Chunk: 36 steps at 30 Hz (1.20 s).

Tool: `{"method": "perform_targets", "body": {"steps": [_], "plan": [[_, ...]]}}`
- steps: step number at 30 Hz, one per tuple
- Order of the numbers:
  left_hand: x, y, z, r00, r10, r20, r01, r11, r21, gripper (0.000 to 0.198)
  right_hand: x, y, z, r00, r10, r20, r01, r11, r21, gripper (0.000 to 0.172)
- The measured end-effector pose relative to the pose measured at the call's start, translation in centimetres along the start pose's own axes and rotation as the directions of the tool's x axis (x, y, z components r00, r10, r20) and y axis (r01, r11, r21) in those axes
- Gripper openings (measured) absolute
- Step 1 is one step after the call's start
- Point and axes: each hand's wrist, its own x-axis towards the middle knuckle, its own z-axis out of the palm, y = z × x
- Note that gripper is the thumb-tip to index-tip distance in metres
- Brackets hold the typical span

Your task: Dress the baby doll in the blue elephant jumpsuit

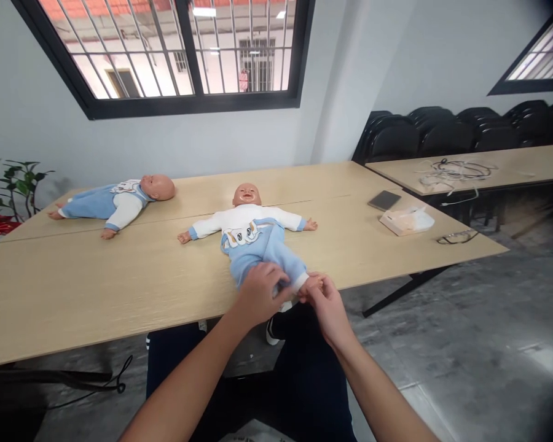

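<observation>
Left hand (258,293): knuckles up, fingers curled and closed round the pale-blue fleece trouser leg (279,263), right at the near edge of the worktop. Right hand (328,307) is just beside it, touching. Its thumb + fingertips are pinched on the small bare plastic foot (314,282) that pokes out of the white ribbed cuff (300,283). Both forearms are bare.

The leg belongs to a plastic-headed baby doll (251,230) in a white long-sleeved top and blue fleece trousers. It lies flat on its back approx. mid-worktop, arms spread wide, head away from the person, legs at the near edge. Head smooth, bald, round; clothes soft + fuzzy, w/ a printed patch on the chest.

The long light wood-grain worktop (96,276) is matt, w/ a seam running lengthwise. At far left lies a second baby doll (120,202) in the same outfit, on its back, head to the right, well apart from the first. Toward the right end are a flat dark rectangular device (384,199), a soft white tissue pack (405,221) in crinkly wrap near it, and thin-framed glasses (456,237) by the corner.

Behind, at right, is a second wood worktop (525,161) w/ a tangle of thin cables (461,169) and a row of black padded chairs (442,132). There's a leafy green plant (9,184) far left, a black-framed barred window (179,55) above and a grey polished floor (465,331) below.
</observation>
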Motion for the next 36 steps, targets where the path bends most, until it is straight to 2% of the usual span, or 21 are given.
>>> {"method": "perform_targets", "body": {"steps": [2,3,4,5,7,9,11,12,16,19,21,22,24,25,26,27,29,31,33,36], "plan": [[0.6,-1.9,-1.2,0.984,-0.042,-0.175,0.043,0.999,0.000,0.014,0.3,0.2,-0.8,0.990,-0.137,-0.022,0.127,0.962,-0.242,0.034],[0.9,-3.3,-2.1,0.950,-0.099,-0.296,0.106,0.994,0.007,0.016,0.5,0.3,-1.1,0.975,-0.221,-0.019,0.199,0.910,-0.364,0.032],[1.3,-4.9,-2.9,0.894,-0.171,-0.414,0.194,0.981,0.013,0.020,0.6,0.4,-1.5,0.955,-0.297,-0.002,0.262,0.845,-0.466,0.028],[1.7,-6.6,-3.8,0.838,-0.247,-0.486,0.282,0.959,-0.002,0.026,0.7,0.5,-1.7,0.934,-0.356,0.027,0.313,0.780,-0.542,0.026],[2.1,-9.9,-5.1,0.790,-0.419,-0.447,0.404,0.905,-0.134,0.040,0.9,0.8,-2.1,0.910,-0.405,0.089,0.370,0.696,-0.615,0.023],[2.3,-12.7,-5.7,0.782,-0.570,-0.253,0.458,0.801,-0.386,0.042,0.9,1.1,-2.2,0.902,-0.416,0.120,0.390,0.661,-0.641,0.023],[2.3,-14.4,-5.7,0.780,-0.615,-0.113,0.463,0.689,-0.558,0.040,0.9,1.4,-2.1,0.896,-0.427,0.125,0.395,0.635,-0.664,0.023],[2.4,-15.0,-5.5,0.777,-0.622,-0.097,0.449,0.655,-0.607,0.041,0.9,1.5,-2.1,0.893,-0.433,0.125,0.397,0.622,-0.675,0.024],[2.5,-15.9,-4.7,0.743,-0.653,-0.146,0.380,0.591,-0.712,0.050,0.7,1.7,-1.6,0.865,-0.481,0.140,0.426,0.560,-0.711,0.025],[2.3,-16.3,-4.5,0.749,-0.655,-0.094,0.379,0.541,-0.751,0.047,0.0,2.3,-0.8,0.803,-0.580,0.139,0.452,0.439,-0.777,0.033],[1.9,-16.6,-4.6,0.760,-0.647,-0.062,0.397,0.537,-0.745,0.045,-1.0,2.9,-0.1,0.700,-0.700,0.142,0.459,0.290,-0.840,0.040],[1.6,-16.6,-4.6,0.766,-0.641,-0.050,0.407,0.544,-0.733,0.045,-1.6,3.3,0.3,0.636,-0.749,0.188,0.489,0.202,-0.849,0.042],[1.1,-16.5,-4.8,0.780,-0.625,-0.030,0.428,0.567,-0.704,0.045,-2.9,4.2,1.1,0.525,-0.768,0.368,0.610,0.038,-0.791,0.043],[0.9,-16.4,-4.9,0.789,-0.614,-0.016,0.436,0.579,-0.689,0.044,-3.5,4.5,1.6,0.491,-0.736,0.465,0.674,-0.017,-0.738,0.043],[0.8,-16.1,-5.0,0.800,-0.600,0.001,0.443,0.589,-0.676,0.043,-3.9,4.8,2.1,0.476,-0.693,0.541,0.719,-0.047,-0.693,0.043],[0.6,-15.8,-5.2,0.812,-0.583,0.024,0.447,0.596,-0.667,0.042,-4.2,5.0,2.6,0.482,-0.654,0.582,0.737,-0.057,-0.674,0.042],[0.5,-15.1,-5.4,0.844,-0.529,0.082,0.446,0.610,-0.655,0.040,-4.2,5.3,3.3,0.523,-0.619,0.586,0.721,-0.046,-0.692,0.040],[0.4,-14.5,-5.7,0.871,-0.471,0.139,0.440,0.623,-0.647,0.041,-3.8,5.4,3.5,0.534,-0.633,0.560,0.715,-0.015,-0.699,0.040],[0.3,-14.3,-5.9,0.881,-0.442,0.168,0.438,0.630,-0.641,0.043,-3.3,5.5,3.4,0.513,-0.681,0.522,0.726,0.020,-0.688,0.039],[0.1,-14.3,-5.9,0.885,-0.436,0.164,0.418,0.591,-0.689,0.049,-2.9,5.7,2.7,0.478,-0.728,0.492,0.742,0.034,-0.670,0.037]]}}
